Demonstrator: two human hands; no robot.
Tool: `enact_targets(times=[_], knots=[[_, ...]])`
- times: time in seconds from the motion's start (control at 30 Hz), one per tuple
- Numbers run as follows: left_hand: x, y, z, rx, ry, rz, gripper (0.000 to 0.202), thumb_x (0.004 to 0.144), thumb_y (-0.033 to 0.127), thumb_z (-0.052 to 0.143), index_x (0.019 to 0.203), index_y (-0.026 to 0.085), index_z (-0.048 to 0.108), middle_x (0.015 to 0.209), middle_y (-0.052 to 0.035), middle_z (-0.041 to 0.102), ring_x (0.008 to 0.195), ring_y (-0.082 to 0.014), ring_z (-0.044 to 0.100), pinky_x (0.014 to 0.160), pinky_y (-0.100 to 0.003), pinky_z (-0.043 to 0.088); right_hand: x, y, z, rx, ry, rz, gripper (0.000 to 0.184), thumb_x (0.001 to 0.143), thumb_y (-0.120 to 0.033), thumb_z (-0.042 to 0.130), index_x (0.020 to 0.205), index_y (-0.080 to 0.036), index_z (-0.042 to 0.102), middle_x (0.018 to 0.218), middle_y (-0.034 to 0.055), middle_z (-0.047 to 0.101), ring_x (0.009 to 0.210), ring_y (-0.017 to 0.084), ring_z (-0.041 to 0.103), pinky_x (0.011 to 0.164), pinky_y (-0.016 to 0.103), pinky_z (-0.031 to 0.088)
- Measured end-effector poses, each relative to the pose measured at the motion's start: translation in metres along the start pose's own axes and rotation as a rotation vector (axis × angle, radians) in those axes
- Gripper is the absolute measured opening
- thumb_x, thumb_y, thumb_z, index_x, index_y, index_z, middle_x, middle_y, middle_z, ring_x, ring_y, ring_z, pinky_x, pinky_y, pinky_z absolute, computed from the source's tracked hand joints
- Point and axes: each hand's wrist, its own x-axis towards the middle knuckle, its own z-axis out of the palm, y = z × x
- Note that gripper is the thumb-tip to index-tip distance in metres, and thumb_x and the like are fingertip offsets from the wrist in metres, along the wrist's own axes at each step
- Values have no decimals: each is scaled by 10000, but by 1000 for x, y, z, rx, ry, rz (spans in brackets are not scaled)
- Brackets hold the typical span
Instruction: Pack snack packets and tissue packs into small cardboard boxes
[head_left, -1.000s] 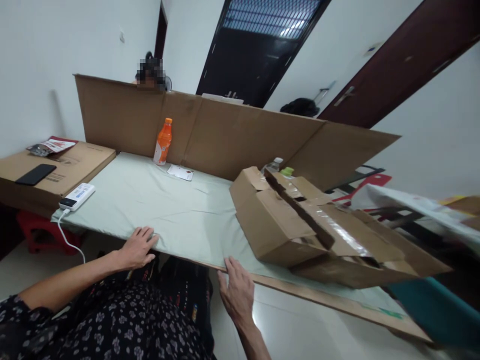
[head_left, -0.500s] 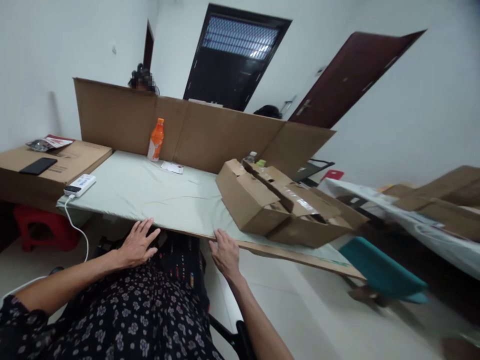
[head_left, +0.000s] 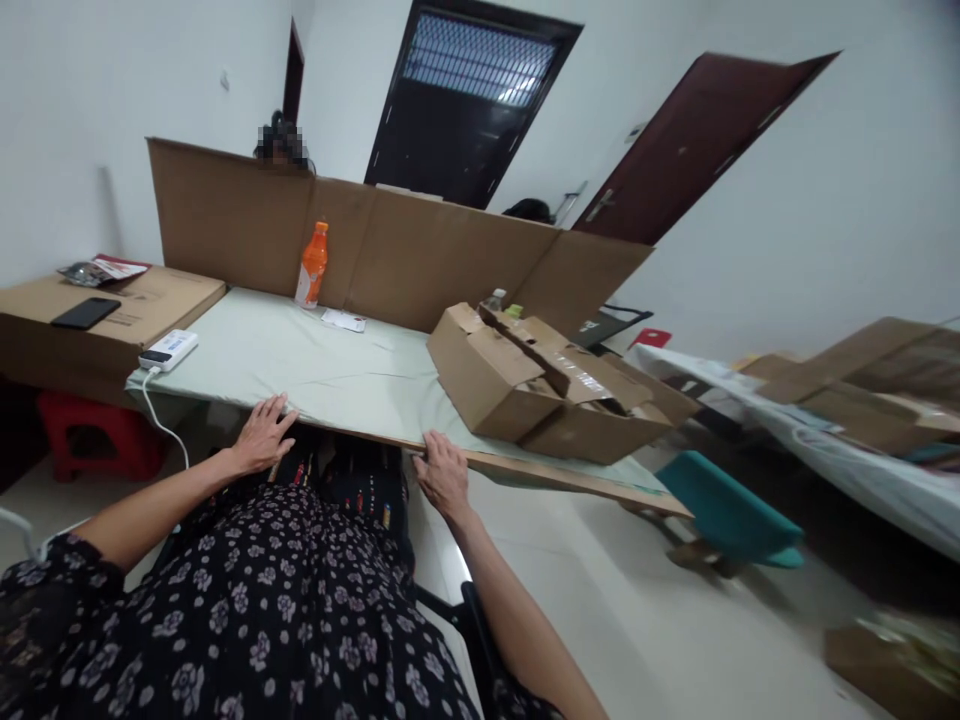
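My left hand (head_left: 262,436) rests at the front edge of a table covered with pale green cloth (head_left: 322,370). Its fingers are spread, the tips on the cloth, and it holds nothing. Farther right, my right hand (head_left: 445,476) lies over the same edge with thumb apart and fingers slightly bent; nothing shows in it. Just beyond that hand stand open cardboard boxes (head_left: 499,385), side by side on the table. An orange drink bottle (head_left: 312,265) stands upright toward the back, beside a small white packet or card (head_left: 343,320).
A cardboard screen (head_left: 420,250) runs along the table's back, with a person's head (head_left: 281,140) behind it. At left are a white device with a cable (head_left: 169,350), a black phone (head_left: 86,313) on a carton and a red stool (head_left: 97,435). A teal chair (head_left: 727,510) stands right.
My view has shifted slightly, so the table and screen sit higher in the picture. My left hand reaches a little farther onto the table edge; my right hand keeps its place there.
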Motion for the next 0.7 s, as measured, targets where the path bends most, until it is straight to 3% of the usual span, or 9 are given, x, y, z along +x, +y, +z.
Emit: enact_targets(times=[0.3, 0.7], knots=[[-4, 1, 3, 47, 52, 24, 426, 1010, 378, 677, 1379, 181, 597, 1438, -132, 585, 1261, -308, 617, 1051, -549, 545, 4, -3, -1, -29, 40, -26, 506, 956, -258, 451, 1420, -115, 592, 1473, 179, 633, 1393, 295, 511, 1182, 438, 303], [-4, 3, 2, 35, 45, 27, 407, 1013, 376, 673, 1365, 181, 605, 1417, -129, 599, 1233, -296, 632, 1031, -531, 560, 3, -10, -10, -24, -24, -12, 561, 930, -321, 545, 1436, -79, 569, 1507, 225, 590, 1415, 331, 491, 1175, 454, 289]])
